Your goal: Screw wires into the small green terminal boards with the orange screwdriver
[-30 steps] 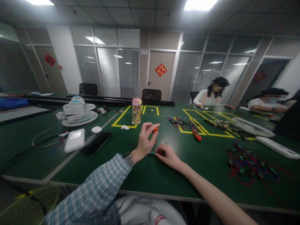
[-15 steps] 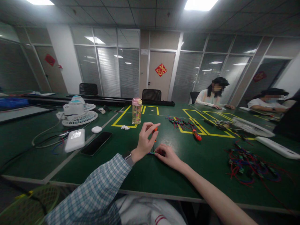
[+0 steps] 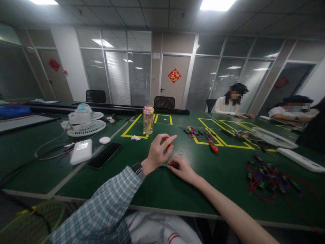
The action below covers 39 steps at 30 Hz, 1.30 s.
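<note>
I've got a broad lane of bare green table [image 3: 220, 178] between the right hand [image 3: 181, 168] and the tangled wires [image 3: 270, 178]; a hand could pass there. Beyond the left hand [image 3: 157, 152], the upright bottle [image 3: 148, 123] blocks. Leftward, there's room up to the phone [image 3: 104, 156]. Ahead-right, the red-handled tool [image 3: 213, 147] obstructs.

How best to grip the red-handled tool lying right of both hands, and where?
Probably by the red handle, from the near side and above: it lies flat, thick end toward the camera, while wires lie by its far end.
</note>
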Tool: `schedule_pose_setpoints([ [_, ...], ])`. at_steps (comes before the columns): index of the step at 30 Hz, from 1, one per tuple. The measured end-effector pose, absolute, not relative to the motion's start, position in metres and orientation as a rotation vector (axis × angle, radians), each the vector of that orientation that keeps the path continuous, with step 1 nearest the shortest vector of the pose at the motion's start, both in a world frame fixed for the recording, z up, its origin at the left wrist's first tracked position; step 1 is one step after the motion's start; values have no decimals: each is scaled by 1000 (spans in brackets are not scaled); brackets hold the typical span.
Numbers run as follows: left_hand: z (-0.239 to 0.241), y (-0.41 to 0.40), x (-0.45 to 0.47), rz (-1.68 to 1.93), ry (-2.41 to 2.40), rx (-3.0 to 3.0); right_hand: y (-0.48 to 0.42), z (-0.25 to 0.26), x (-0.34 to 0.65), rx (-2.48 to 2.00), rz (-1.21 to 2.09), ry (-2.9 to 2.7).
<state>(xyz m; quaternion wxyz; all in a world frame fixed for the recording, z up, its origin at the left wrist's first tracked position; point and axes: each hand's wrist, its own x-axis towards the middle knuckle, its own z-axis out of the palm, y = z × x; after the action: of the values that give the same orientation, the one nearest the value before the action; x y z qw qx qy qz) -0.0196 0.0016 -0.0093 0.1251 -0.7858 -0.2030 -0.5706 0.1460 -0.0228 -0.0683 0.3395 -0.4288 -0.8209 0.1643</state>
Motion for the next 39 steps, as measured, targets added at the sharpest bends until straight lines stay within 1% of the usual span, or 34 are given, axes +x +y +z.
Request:
schedule_pose_setpoints([
  [4, -8, 2, -20, -1605, -542, -2300, -21, -70, 147, -1114, 424, -2143],
  [10, -10, 4, -20, -1592, -544, -2152, -21, -69, 146, -1110, 419, -2148],
  [13, -9, 2, -21, -1609, -557, -2225, -21, -69, 146, -1108, 424, -2150],
  [18, -7, -1, -17, -1881, -661, -2391, -20, -71, 148, -1099, 438, -2143],
  [21, -6, 0, -14, -2050, -790, -2346, -19, -73, 149, -1099, 439, -2144],
  [23, -6, 0, -14, -2100, -847, -2299, -20, -73, 148, -1106, 442, -2140],
  [31, -8, 1, -16, -2090, -815, -2450, -21, -69, 148, -1110, 449, -2141],
  [39, -7, 3, -16, -2050, -847, -2340, -20, -71, 147, -1119, 445, -2140],
])
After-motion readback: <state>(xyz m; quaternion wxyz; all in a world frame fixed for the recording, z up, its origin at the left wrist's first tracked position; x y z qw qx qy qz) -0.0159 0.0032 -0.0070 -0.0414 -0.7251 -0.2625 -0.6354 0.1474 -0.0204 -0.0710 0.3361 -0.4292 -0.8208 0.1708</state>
